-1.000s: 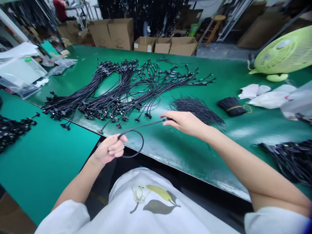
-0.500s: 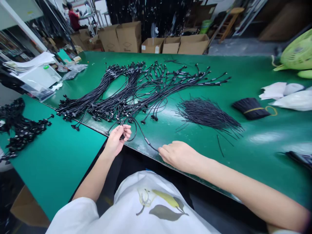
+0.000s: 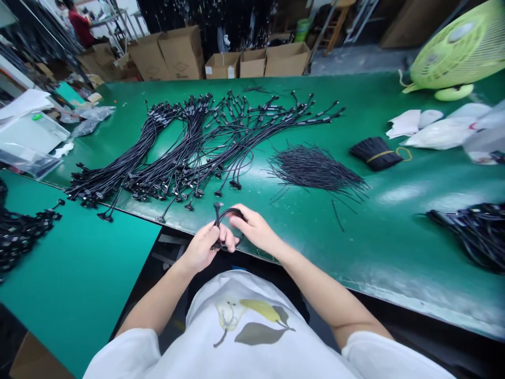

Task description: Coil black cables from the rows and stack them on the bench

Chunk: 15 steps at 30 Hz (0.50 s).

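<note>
Held a looped black cable beside the near edge of the worktop, pinched in the grip of left hand and right hand alike. Risked springing open if loosened, or snagging on the nearby cable pile.

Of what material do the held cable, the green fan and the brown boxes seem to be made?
Cable: probably rubbery plastic outside, dull black, since it curves smoothly; the core is hidden.
Fan: likely molded plastic, slightly glossy, judging by its evenly colored cage.
Boxes: apparently matte cardboard, given the plain brown panels.
</note>
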Available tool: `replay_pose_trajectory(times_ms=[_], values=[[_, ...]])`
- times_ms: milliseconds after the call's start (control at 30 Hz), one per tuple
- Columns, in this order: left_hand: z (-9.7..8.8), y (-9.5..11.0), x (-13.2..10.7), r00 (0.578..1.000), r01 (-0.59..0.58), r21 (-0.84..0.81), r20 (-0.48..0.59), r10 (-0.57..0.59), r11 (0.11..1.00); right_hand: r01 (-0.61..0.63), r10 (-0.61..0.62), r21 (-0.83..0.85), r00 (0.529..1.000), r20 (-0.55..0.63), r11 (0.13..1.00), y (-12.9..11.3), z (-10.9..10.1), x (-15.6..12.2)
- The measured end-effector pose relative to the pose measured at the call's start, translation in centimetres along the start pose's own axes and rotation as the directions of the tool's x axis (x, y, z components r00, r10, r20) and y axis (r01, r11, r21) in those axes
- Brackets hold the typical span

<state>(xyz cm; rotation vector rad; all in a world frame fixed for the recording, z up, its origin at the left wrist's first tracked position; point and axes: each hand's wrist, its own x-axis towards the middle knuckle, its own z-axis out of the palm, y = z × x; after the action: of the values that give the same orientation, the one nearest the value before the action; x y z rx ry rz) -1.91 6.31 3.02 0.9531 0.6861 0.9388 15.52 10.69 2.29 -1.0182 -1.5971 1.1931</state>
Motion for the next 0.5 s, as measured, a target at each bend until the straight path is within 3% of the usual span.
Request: replay_pose_trajectory(times_ms=[67, 133, 233, 300, 400, 500], values=[[0.7, -0.8, 0.2, 0.994, 0.095, -0.068, -0.049, -0.099, 0.993, -0.193, 0.200, 0.231, 0.980, -0.005, 0.954, 0.7, 0.9, -0.3], [1.5, -1.5, 0.3, 0.982, 0.159, -0.101, -0.084, -0.167, 0.982, -0.296, 0.327, 0.435, 0.945, 0.005, 0.851, 0.7, 1.2, -0.5], [1.8, -2.2, 0.1, 0.975, 0.154, -0.119, -0.144, -0.171, 0.981, -0.326, 0.391, 0.660, 0.919, 0.053, 0.676, 0.0, 1.1, -0.9], [1.3, -2.4, -0.2, 0.968, 0.190, -0.053, -0.154, -0.196, 0.980, -0.344, 0.372, 0.721, 0.919, 0.128, 0.602, -0.5, 1.3, -1.4], [0.2, -3.1, -0.8, 0.952, 0.300, 0.112, -0.095, -0.290, 0.947, -0.424, 0.362, 0.671, 0.901, 0.240, 0.609, -0.9, 2.6, -2.4], [-0.2, -4.2, -1.4, 0.929, 0.368, 0.178, -0.046, -0.366, 0.913, -0.408, 0.370, 0.565, 0.910, 0.188, 0.717, -0.5, 4.1, -3.4]])
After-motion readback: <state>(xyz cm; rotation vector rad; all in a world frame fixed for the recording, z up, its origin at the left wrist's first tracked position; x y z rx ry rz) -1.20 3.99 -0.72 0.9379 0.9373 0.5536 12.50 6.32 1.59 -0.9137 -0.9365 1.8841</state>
